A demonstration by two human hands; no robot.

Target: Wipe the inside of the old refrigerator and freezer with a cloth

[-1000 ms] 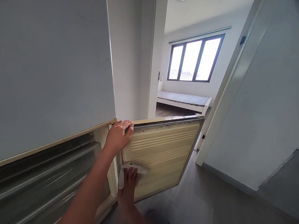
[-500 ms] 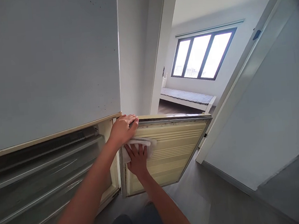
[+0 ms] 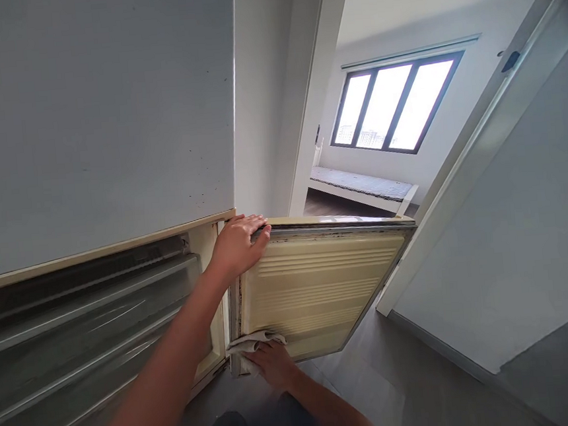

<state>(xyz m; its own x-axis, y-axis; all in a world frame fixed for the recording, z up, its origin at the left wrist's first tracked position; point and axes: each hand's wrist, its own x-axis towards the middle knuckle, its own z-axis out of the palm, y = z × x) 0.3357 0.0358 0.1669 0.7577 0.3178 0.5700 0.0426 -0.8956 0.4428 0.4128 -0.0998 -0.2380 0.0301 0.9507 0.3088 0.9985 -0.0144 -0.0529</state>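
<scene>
A cream-coloured freezer door [image 3: 324, 282] stands swung out, its ribbed inner side facing me. My left hand [image 3: 241, 244] lies over the door's top edge near the hinge side, fingers on top and thumb on the inner side. Lower down, my right hand [image 3: 272, 365] holds a pale cloth [image 3: 255, 341] against the bottom corner of the door's inner side, by the gasket; its fingertips are partly hidden by the cloth. Dark marks show along the gasket. Left of the door, the open compartment [image 3: 212, 266] holds clear-fronted drawers [image 3: 99, 322].
Above the compartment is a large grey closed door panel [image 3: 92, 124]. Beyond a doorway stand a bed [image 3: 361, 183] and a window [image 3: 396, 104]. A white door frame [image 3: 395, 289] is close to the freezer door's outer edge. Grey floor [image 3: 377, 364] lies below.
My right hand and the cloth have moved down from the upper part of the door to its lower corner. My left hand stays on the top edge. The view has shifted slightly.
</scene>
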